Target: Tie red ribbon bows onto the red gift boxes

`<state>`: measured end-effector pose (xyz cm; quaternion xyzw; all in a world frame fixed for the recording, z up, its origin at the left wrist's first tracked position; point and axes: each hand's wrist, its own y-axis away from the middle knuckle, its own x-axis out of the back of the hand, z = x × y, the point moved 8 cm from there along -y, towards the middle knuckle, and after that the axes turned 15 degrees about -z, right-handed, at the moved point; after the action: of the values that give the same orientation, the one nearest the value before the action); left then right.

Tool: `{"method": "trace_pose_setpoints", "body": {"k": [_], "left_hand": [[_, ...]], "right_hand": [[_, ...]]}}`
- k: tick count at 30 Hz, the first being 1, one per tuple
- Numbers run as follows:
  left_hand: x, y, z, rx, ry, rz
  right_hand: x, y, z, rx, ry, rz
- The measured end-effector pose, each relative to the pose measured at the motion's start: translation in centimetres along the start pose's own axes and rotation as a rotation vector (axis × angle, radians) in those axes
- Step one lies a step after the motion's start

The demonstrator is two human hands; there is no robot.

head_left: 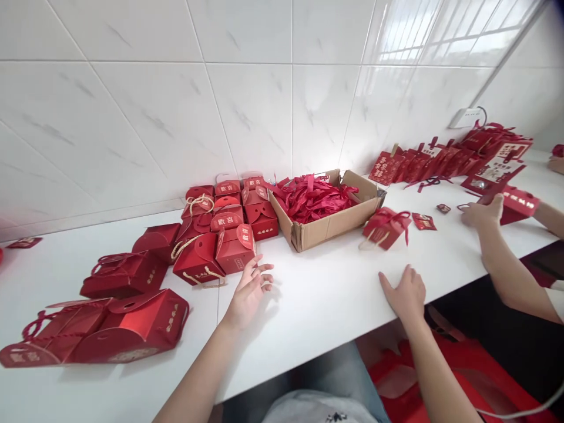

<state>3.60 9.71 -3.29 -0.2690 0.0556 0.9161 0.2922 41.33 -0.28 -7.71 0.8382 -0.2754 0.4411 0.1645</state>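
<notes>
My left hand (pixel 249 294) hovers over the white tabletop with its fingers apart and nothing in them. It is nearest to a pink-red gift box (pixel 235 251) in a cluster of small red boxes, one of which has a twisted cord handle (pixel 198 276). Over on the right, my right hand (pixel 405 292) is spread near the table's front part and holds nothing. Just beyond it stands a small red gift box with a ribbon bow (pixel 384 228). A cardboard box (pixel 328 232) full of loose red ribbons (pixel 312 197) sits between and behind my hands.
Larger red boxes (pixel 132 329) lie at the left. At the right, a co-worker's hands (pixel 487 211) hold a red box (pixel 517 202). Small red packets (pixel 423 221) lie nearby. Red cards and boxes (pixel 414 164) line the tiled wall, below a white power strip (pixel 466 117).
</notes>
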Motion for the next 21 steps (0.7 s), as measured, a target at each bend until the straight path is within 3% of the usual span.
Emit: {"method": "trace_pose_setpoints", "body": {"k": [5, 11, 15, 18, 21], "left_hand": [[-0.2, 0.0, -0.1, 0.046, -0.037, -0.002], [-0.5, -0.3, -0.5, 0.086, -0.099, -0.002], [-0.5, -0.1, 1.0, 0.014, -0.336, 0.052], [-0.4, 3.1, 4.8, -0.193, -0.727, 0.268], [0.1, 10.1, 9.5, -0.427, -1.126, 0.690]], "right_hand": [[-1.9, -0.7, 0.3, 0.039, 0.178, -0.048], [-1.8, -0.4, 0.3, 0.038, 0.231, -0.034], [-1.7, -0.5, 0.4, 0.050, 0.238, -0.028], [-1.7, -0.4, 0.5, 0.058, 0.229, -0.021], [-1.6, -0.3, 0.6, 0.062, 0.216, -0.012]]}}
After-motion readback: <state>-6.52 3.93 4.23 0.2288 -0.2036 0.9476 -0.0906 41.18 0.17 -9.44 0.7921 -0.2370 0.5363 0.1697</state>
